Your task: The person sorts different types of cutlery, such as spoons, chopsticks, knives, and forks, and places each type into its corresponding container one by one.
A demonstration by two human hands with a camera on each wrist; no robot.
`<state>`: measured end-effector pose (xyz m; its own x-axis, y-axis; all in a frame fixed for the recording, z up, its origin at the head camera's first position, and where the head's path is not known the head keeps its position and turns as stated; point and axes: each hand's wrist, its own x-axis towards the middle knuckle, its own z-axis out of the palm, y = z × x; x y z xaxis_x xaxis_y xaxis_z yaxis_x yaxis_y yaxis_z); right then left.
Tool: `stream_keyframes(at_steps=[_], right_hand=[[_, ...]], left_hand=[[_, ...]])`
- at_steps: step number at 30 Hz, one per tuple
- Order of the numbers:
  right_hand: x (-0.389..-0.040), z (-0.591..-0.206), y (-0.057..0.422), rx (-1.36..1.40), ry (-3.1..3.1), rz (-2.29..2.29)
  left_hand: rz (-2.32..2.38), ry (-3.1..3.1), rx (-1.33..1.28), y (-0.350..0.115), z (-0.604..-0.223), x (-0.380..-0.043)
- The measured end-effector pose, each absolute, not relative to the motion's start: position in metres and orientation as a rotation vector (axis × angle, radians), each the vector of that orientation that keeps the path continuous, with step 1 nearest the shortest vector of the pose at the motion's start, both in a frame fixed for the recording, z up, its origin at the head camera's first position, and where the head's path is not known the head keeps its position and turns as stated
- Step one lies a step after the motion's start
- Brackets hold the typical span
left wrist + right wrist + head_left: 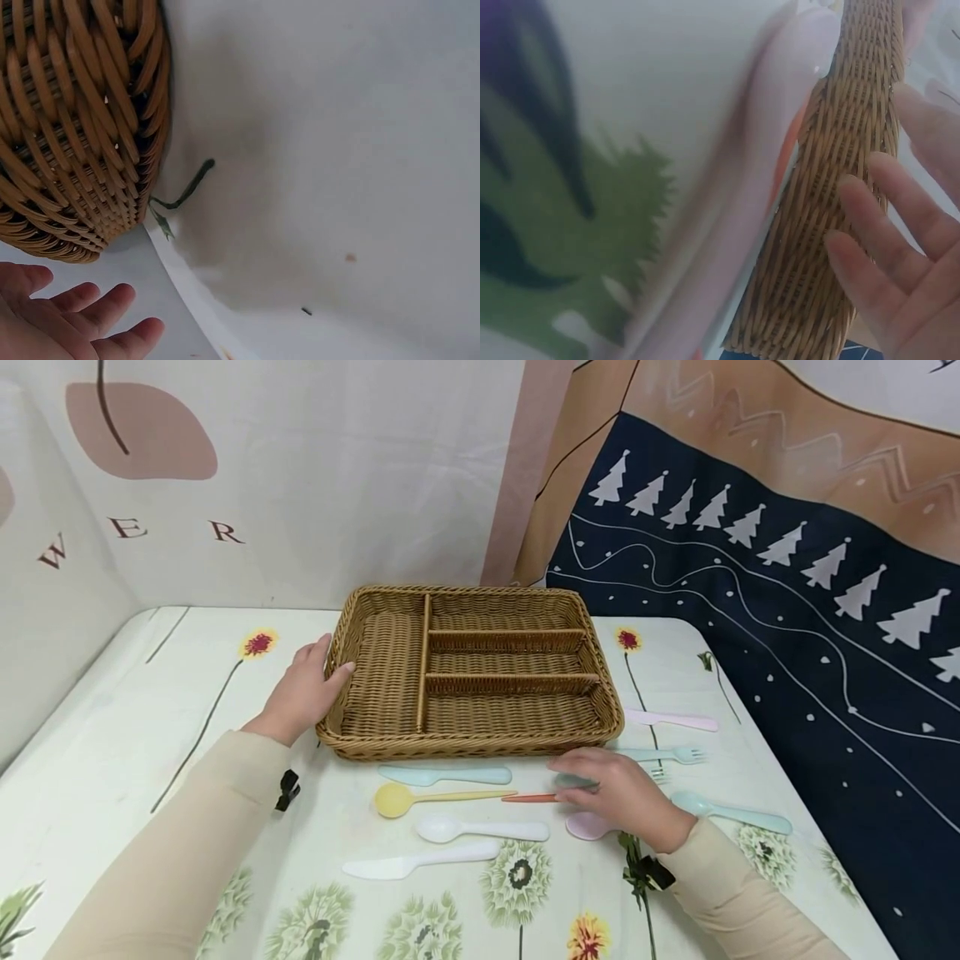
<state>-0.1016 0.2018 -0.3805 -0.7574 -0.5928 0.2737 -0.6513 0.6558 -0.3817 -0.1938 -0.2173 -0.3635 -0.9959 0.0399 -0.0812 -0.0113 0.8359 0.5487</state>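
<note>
Brown wicker four-compartment tray point(384, 672) sits on the flowery tablecloth point(120, 718), long axis left to right. Left hand point(302, 689) looks nearer, fingers loosely spread at its left end, thumb over the rim. Right hand point(624, 789) isn't gripping anything, fingers apart by the front-right corner; can't tell if they're touching.

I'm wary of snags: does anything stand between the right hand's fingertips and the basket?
Nothing visible stands between the basket and the fingertips of the right hand; a blue fork lies to their right.
</note>
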Motion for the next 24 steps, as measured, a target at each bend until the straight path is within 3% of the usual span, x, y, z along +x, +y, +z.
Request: stream_keyframes(at_steps=[24], right_hand=[[-0.1043,-0.3811,0.2056,1.045,-3.016,0.618]], left_hand=[[0.861,2.859,0.032,-0.2169,-0.3715,-0.1991]])
